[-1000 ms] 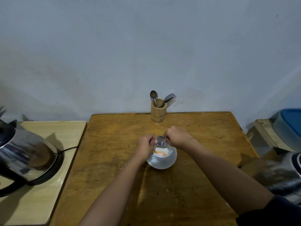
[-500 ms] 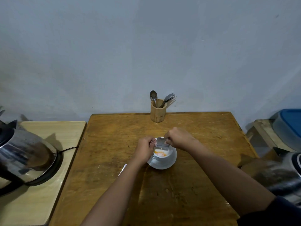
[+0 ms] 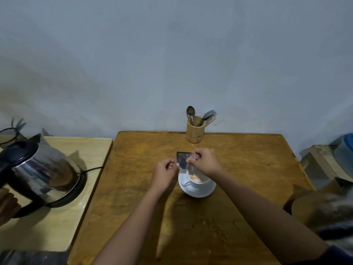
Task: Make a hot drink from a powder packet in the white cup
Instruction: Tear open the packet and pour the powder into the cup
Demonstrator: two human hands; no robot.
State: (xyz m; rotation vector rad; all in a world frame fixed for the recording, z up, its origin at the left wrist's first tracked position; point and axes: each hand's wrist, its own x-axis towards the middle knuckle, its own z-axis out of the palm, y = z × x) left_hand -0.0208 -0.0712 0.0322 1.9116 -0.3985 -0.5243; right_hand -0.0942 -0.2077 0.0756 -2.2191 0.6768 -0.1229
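Observation:
A white cup (image 3: 193, 181) stands on a white saucer (image 3: 198, 191) in the middle of the wooden table (image 3: 238, 165); orange powder lies in the cup. Just above the cup's far left rim hangs a silvery powder packet (image 3: 182, 159), pinched by both hands. My left hand (image 3: 164, 174) holds its lower left edge, to the left of the cup. My right hand (image 3: 205, 161) grips its right side and hides part of the cup's far rim.
A wooden holder (image 3: 194, 131) with a spoon and forks stands at the table's far edge. A steel electric kettle (image 3: 38, 169) on its base sits on a lighter table at the left. A blue-lidded container (image 3: 343, 150) and blurred dark objects lie at the right.
The packet has been lifted and tilted up from over the cup, so its silver face shows. Both hands rose slightly with it. My head view shifted a little.

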